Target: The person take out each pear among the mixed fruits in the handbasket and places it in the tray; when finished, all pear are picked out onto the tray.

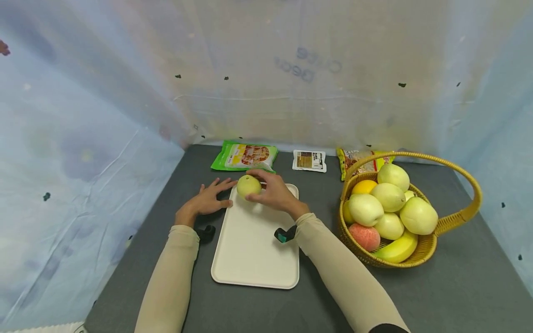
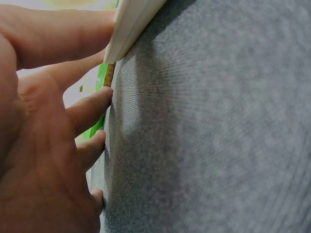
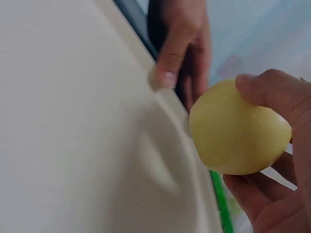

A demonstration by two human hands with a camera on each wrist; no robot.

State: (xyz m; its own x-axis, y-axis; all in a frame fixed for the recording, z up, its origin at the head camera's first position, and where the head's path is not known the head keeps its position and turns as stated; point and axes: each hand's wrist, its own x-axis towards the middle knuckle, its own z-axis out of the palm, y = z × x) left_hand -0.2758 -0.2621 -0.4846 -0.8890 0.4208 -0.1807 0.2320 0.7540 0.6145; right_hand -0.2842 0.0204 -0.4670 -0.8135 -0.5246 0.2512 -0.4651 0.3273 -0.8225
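Observation:
My right hand [image 1: 272, 190] grips a round pale yellow-green fruit [image 1: 249, 185], like an apple or pear, over the far left corner of a white rectangular tray [image 1: 258, 249]. In the right wrist view, thumb and fingers clasp the fruit [image 3: 238, 131] from opposite sides, close over the tray's rim. My left hand [image 1: 208, 200] lies at the tray's far left edge with its fingers spread. The left wrist view has the thumb [image 2: 68, 36] against the tray's side and the other fingertips down at the grey table surface.
A wicker basket [image 1: 429, 249] of pale fruit, an orange, a peach-coloured fruit and bananas stands at right. Along the back lie a green food packet [image 1: 251, 156], a small white packet [image 1: 309, 161] and a yellow-red packet [image 1: 347, 162]. Plastic sheeting [image 1: 266, 83] hangs behind the grey table [image 1: 166, 194].

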